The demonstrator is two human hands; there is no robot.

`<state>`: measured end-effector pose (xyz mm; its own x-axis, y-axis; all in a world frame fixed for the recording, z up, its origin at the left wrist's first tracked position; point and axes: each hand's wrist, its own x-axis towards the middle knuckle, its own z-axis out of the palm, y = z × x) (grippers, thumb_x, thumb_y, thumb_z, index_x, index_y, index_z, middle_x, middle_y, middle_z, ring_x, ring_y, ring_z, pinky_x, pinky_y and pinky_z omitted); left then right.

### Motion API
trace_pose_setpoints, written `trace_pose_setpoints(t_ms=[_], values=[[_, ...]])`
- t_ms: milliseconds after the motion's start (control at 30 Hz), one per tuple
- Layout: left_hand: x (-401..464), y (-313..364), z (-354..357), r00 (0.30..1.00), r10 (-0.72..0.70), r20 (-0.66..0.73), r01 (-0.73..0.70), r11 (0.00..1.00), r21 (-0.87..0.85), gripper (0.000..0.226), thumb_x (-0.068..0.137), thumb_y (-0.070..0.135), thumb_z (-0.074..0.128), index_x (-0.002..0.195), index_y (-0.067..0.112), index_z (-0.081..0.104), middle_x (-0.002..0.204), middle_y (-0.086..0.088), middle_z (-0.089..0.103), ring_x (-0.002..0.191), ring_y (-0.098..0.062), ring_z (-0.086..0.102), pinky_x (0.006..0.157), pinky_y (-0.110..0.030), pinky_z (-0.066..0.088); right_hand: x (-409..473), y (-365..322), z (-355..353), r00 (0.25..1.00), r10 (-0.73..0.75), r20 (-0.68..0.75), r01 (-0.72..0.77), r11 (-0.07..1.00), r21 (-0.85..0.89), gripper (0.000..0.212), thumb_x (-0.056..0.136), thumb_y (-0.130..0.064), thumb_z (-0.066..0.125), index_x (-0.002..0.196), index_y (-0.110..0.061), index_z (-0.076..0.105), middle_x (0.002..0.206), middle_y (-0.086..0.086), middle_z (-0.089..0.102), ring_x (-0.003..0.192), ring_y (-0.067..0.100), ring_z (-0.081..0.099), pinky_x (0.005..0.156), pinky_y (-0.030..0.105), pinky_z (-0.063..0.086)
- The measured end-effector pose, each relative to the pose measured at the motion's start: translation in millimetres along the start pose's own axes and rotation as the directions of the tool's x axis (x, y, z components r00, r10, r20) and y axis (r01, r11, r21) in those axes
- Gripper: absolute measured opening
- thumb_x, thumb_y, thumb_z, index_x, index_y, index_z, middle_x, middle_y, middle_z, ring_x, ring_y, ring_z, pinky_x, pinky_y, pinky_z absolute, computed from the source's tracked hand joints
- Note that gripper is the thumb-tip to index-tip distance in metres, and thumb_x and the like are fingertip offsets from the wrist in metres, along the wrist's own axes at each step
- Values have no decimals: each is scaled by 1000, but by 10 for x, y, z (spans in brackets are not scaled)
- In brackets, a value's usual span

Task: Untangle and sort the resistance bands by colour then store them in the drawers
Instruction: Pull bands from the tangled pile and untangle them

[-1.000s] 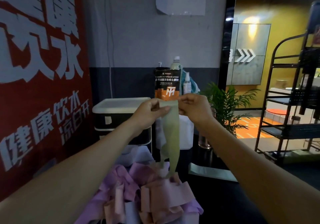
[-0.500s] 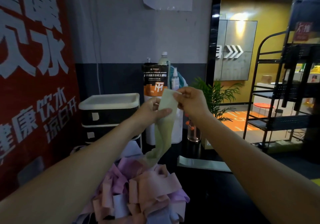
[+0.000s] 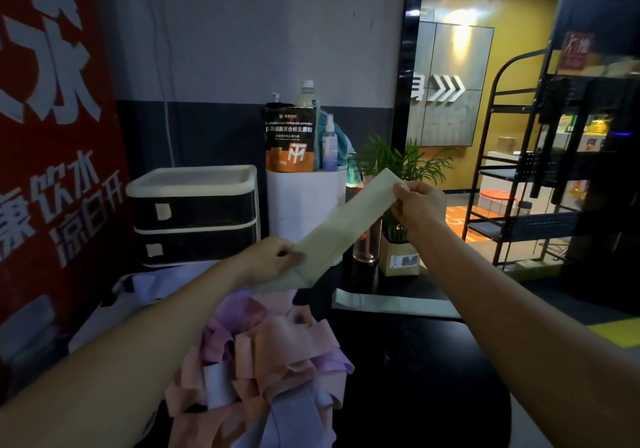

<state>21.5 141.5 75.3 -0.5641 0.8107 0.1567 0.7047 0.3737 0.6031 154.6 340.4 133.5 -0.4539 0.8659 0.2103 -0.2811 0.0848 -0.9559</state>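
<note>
Stretching flat between both hands (image 3: pixel 273 260), pale green band (image 3: pixel 346 226), slanted, uncreased.

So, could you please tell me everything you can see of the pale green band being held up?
The pale green band is a flat, wide strip that looks like thin matte rubber. It is stretched out straight on a diagonal above the table, clear of the tangled pile. The right hand pinches its upper end near the plant; the left hand grips its lower end, where the strip folds back on itself. It appears smooth and untwisted between the hands, and nothing else touches it.
</note>
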Motion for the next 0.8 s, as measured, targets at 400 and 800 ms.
trace_pose_setpoints(t_ms=[400,800], values=[[-122,-171,-193,993,-121,5,68,520,-851,9,80,12,54,76,7,61,63,-2,58,59,-12,53,61,-20,43,222,332,-317,976,107,-188,-141,974,-176,11,87,-13,61,95,-6,65,80,9,60,89,30,65,86,44,55],[48,-291,-70,743,-393,-542,124,876,-465,21,78,9,73,72,16,54,72,-3,56,69,-20,54,70,-34,51,137,458,-333,973,141,-180,-179,960,-213,8,86,-7,62,94,-5,64,75,10,59,76,26,61,85,44,55]])
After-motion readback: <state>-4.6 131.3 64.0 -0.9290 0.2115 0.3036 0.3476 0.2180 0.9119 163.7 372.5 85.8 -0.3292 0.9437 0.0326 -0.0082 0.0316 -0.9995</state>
